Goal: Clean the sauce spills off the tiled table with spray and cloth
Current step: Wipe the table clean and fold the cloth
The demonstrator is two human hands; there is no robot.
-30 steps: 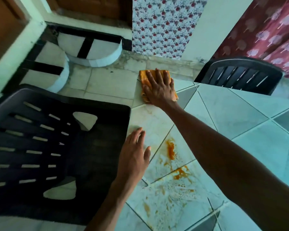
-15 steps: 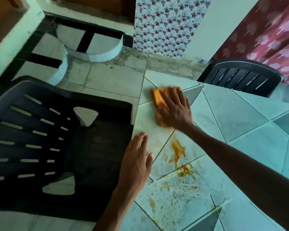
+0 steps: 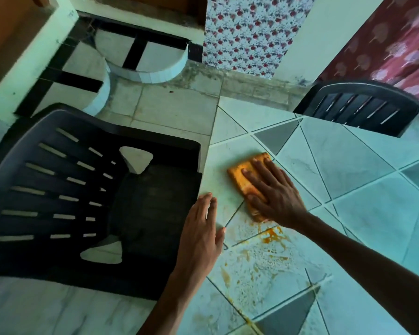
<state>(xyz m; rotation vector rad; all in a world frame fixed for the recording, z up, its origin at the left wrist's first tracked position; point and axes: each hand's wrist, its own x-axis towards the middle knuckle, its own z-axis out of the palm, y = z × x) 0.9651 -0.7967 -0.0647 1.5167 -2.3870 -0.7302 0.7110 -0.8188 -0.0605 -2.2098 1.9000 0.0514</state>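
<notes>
Fingers: those of the right hand (image 3: 276, 197) lie straight and slightly spread, pressed flat on the cloth (image 3: 240, 176); those of the left hand (image 3: 198, 235) are straight and close together, with the thumb held out to the side.
Sauce spills (image 3: 271, 234): orange smears and flecks lie across the nearest tiles inside a wet, foamy film, and the thickest blot sits just in front of the cloth.
Left hand: palm down over the left edge of the tiled table (image 3: 348, 165), beside the spills; contact with the surface cannot be told.
Cloth: orange and folded into a rectangle, it lies flat on a pale tile under the right palm, with its near end at the edge of the smeared patch.
Black plastic chair (image 3: 58, 201): stands close against the table's left side, slatted back towards the camera.
Second dark chair (image 3: 358, 107): stands at the table's far edge.
Floor (image 3: 174, 105): pale tiles run beyond the table.
Floral curtain (image 3: 247, 32): hangs down to the floor at the far wall.
</notes>
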